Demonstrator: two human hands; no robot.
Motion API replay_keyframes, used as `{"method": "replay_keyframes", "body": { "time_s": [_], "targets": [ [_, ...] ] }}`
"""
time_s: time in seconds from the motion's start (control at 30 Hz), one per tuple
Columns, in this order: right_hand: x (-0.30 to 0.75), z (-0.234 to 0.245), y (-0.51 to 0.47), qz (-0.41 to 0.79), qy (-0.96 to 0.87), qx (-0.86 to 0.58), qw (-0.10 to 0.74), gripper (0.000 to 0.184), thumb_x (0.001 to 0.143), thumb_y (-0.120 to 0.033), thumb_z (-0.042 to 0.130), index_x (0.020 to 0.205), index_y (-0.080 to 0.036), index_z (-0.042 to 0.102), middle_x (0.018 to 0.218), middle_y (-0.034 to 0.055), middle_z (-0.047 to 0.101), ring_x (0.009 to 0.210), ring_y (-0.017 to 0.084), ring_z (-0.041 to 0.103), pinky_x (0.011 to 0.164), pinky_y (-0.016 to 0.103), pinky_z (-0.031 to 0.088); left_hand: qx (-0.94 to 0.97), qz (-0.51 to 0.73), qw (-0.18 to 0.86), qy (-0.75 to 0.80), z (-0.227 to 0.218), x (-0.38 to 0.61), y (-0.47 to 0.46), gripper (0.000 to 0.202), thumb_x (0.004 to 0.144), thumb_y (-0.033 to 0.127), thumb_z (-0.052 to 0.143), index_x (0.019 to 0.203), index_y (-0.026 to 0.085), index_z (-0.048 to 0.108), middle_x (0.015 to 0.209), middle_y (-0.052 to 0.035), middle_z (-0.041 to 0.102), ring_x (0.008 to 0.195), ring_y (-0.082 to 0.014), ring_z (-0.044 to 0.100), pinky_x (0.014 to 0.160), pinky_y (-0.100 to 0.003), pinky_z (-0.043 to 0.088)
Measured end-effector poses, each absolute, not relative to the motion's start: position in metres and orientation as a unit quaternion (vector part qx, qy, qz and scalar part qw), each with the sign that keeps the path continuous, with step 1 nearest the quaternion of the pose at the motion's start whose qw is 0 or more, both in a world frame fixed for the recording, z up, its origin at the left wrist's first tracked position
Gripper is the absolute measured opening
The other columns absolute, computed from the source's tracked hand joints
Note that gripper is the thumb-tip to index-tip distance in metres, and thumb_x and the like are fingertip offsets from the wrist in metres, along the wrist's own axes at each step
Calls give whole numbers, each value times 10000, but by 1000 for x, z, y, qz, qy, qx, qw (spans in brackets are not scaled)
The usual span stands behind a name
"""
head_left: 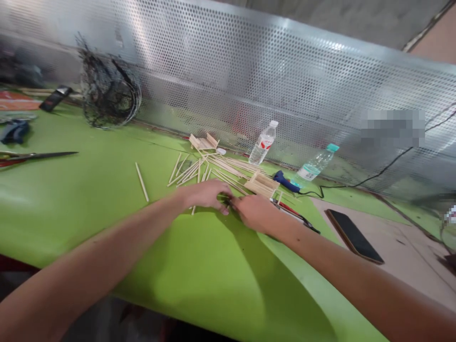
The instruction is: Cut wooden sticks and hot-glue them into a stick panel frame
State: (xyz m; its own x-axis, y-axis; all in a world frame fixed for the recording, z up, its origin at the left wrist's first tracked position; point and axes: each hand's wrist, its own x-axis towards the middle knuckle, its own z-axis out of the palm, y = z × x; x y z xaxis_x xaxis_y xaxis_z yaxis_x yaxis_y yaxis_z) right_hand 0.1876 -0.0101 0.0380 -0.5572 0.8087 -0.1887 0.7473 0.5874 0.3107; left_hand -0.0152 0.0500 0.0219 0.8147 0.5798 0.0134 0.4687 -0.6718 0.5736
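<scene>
My left hand (209,194) and my right hand (257,212) meet over the green table, fingertips close together. Both have their fingers curled in a pinch around something small and dark, too hidden and blurred to name. Just beyond them lies a loose pile of thin wooden sticks (228,166). A small structure of sticks (261,184) sits right behind my right hand, and another (204,142) stands farther back. Partly covered by my right hand and forearm is a tool with red and black handles (297,216). One single stick (141,182) lies apart on the left.
A blue glue gun (286,182) and two plastic bottles (262,145) stand before the perforated metal panel (213,66). To the right is a phone (354,236). Scissors (53,155) and a wire coil (110,92) are on the left. A black cord (374,175) runs right.
</scene>
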Motion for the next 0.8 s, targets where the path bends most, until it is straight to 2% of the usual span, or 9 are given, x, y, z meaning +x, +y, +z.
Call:
{"method": "replay_keyframes", "body": {
  "time_s": [0.23, 0.37, 0.6, 0.8],
  "targets": [
    [182, 42, -3, 95, 881, 427, 181, 336, 1000, -305, 348, 1101, -158, 633, 853, 125, 743, 740, 261, 711, 656, 336, 457, 896, 110, 314, 293, 19, -19, 53, 518, 711, 537, 756, 1134, 242, 710, 1135, -59, 683, 1062, -268, 595, 935, -392, 447],
    [177, 44, 1, 99, 884, 414, 192, 291, 963, -269, 401, 1056, -154, 651, 819, 127, 735, 709, 254, 698, 638, 330, 440, 888, 109, 334, 296, 20, -21, 54, 492, 718, 523, 748, 1123, 245, 714, 1165, -53, 680, 1087, -273, 587, 961, -406, 435],
    [176, 40, -2, 120, 880, 418, 194, 296, 931, -219, 428, 1131, -144, 633, 801, 119, 737, 685, 255, 695, 632, 332, 443, 892, 93, 321, 305, 26, -21, 52, 593, 727, 556, 717, 1207, 210, 682, 1251, -79, 645, 1157, -291, 559, 1010, -425, 402],
    [187, 40, -6, 116, 883, 410, 194, 282, 902, -177, 448, 1095, -153, 652, 805, 114, 743, 684, 245, 697, 637, 320, 448, 895, 93, 317, 300, 21, -19, 53, 575, 737, 597, 700, 1210, 270, 683, 1265, -55, 631, 1205, -295, 527, 1053, -443, 379]
  ]
}}
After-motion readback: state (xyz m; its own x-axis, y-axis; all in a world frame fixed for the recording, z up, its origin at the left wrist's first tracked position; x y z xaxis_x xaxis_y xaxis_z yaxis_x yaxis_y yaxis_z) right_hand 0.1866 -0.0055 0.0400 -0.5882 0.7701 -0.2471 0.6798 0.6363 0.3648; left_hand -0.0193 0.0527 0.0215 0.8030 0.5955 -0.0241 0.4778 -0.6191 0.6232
